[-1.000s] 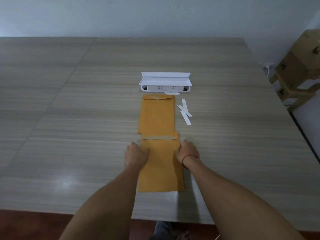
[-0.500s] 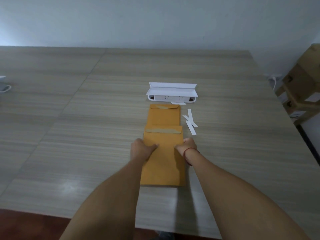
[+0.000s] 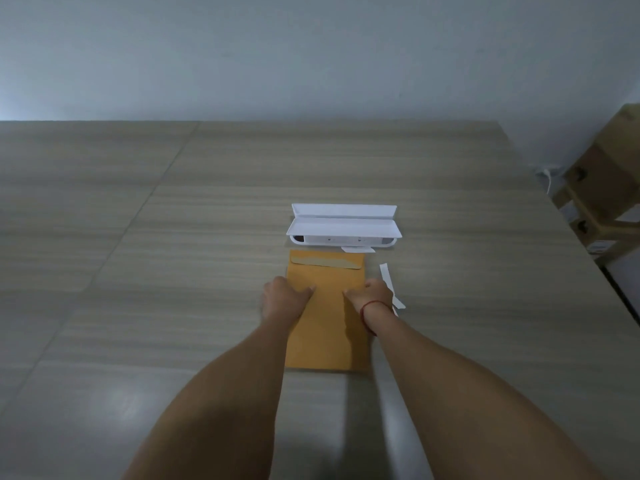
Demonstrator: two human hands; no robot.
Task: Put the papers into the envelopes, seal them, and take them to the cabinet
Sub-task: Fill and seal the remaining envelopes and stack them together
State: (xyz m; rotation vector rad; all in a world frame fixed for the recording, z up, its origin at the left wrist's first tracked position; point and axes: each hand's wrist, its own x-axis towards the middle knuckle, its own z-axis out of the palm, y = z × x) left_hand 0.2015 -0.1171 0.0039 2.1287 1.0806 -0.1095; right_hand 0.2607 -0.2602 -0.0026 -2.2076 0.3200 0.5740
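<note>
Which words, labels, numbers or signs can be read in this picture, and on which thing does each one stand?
No text can be read here.
White label on a cardboard box: print too blurred to read.
White box on the table: small marks on its front, too small to read.
Orange envelope: no print shows.

We see one orange-brown envelope (image 3: 327, 327) lying flat on the worktop (image 3: 173, 306), long axis running away from us, the flap at the far end folded down with a pale strip across it. Our left hand (image 3: 282, 297) and right hand (image 3: 375, 294) grip its long edges.
</note>
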